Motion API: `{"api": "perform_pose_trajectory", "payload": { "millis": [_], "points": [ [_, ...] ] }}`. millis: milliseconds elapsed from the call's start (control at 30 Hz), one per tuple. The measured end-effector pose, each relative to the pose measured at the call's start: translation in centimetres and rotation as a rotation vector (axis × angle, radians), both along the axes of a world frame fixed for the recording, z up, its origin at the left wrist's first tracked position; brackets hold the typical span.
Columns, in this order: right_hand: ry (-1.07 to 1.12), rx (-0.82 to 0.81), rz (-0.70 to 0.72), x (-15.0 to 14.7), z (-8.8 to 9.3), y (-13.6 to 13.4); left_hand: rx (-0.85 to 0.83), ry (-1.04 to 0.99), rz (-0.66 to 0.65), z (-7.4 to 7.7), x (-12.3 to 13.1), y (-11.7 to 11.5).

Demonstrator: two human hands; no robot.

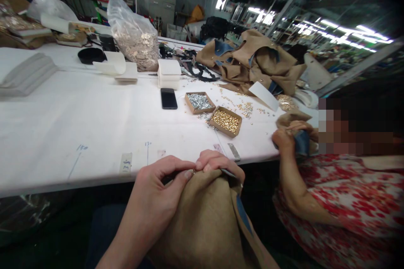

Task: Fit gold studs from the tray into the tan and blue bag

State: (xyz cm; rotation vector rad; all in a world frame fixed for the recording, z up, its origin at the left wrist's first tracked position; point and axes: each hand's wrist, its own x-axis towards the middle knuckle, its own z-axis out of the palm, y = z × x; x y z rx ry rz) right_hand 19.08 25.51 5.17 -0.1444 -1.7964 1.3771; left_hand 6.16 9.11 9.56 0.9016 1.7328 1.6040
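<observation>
A piece of tan suede-like fabric [205,222] with a blue inner side hangs over my lap at the table's front edge. My left hand [158,193] pinches its upper edge between thumb and forefinger, with a small shiny metal bit showing at the fingertips. On the same edge, my right hand [221,164] is closed, its fingers curled over the cloth and its thumb hidden. Beyond my hands stand a small cardboard box of gold-coloured metal pieces [225,122] and another of silver-coloured pieces [199,101].
A co-worker [334,193] sits at the right, hands on similar fabric. Loose metal pieces [246,109] lie scattered beside the boxes. A phone [168,98], a plastic bag of small parts [134,38] and a heap of tan garments [252,63] are on the white table [78,117].
</observation>
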Motion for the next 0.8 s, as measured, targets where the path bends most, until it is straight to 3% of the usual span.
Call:
{"api": "perform_pose_trajectory", "payload": {
  "millis": [800],
  "points": [
    [0.059, 0.058, -0.007, -1.5, 0.7, -2.2, 0.062, 0.013, -0.092, 1.6, -0.9, -3.8]
  ]
}}
